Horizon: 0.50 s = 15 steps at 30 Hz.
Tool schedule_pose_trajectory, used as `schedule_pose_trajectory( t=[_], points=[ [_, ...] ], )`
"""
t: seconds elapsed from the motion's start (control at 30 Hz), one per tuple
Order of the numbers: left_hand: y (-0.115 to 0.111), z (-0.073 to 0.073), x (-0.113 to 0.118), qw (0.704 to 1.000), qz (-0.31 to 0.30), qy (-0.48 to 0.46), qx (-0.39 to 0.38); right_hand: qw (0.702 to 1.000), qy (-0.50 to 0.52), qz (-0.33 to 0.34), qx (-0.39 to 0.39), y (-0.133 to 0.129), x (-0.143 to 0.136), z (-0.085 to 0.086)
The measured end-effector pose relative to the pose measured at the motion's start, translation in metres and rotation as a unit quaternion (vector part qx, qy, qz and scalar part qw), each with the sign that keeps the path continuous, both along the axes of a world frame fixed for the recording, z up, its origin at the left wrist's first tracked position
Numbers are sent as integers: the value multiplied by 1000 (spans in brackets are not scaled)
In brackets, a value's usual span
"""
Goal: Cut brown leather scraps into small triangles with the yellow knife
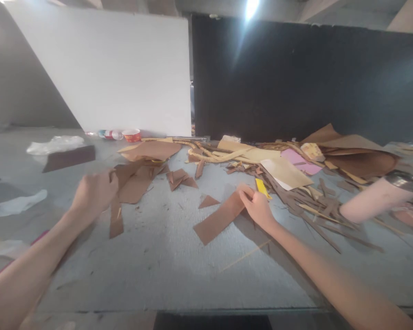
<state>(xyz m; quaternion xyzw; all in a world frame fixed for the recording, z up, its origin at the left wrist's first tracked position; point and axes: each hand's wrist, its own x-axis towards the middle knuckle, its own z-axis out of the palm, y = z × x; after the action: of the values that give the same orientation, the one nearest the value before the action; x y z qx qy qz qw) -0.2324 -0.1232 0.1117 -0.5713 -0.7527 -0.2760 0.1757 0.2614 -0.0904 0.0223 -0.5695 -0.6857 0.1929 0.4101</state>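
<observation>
My right hand pinches the upper right end of a flat brown strip, which looks like leather or thick paper. The strip slants down to the left over the grey table. Curled fingers show on my left hand, at the edge of several overlapping brown pieces. What those fingers hold, if anything, is hidden. Just below them a narrow brown strip lies on the table. Between the hands are a small brown triangle and several brown scraps. A yellow object lies just beyond my right hand.
Thin brown offcuts are heaped at the right, beside a pink tumbler lying tilted. Larger brown sheets rise behind it. A red cup, a bottle and a plastic bag stand or lie at the back left.
</observation>
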Motion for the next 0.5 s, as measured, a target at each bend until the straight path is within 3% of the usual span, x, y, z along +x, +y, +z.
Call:
schedule_pose_trajectory(
  t=[0.07, 0.13, 0.27, 0.37, 0.5],
  points=[
    [0, 18, 3, 1000, 8, 15, -1, 1000, 0, 0, -2, 0, 0, 1],
    [-4, 32, 13, 997, 28, 7, 72, 1000, 13, 3, -8, -1, 0, 2],
    [-19, 41, 56, 984, -11, 43, 174, 989, 123, 53, -60, -2, 1, 5],
    [-32, 29, 99, 956, -137, 127, 225, 953, 246, 126, -121, -3, 0, 6],
    [-52, -2, 159, 875, -394, 232, 162, 910, 364, 142, -136, -3, -3, 8]
  ],
)
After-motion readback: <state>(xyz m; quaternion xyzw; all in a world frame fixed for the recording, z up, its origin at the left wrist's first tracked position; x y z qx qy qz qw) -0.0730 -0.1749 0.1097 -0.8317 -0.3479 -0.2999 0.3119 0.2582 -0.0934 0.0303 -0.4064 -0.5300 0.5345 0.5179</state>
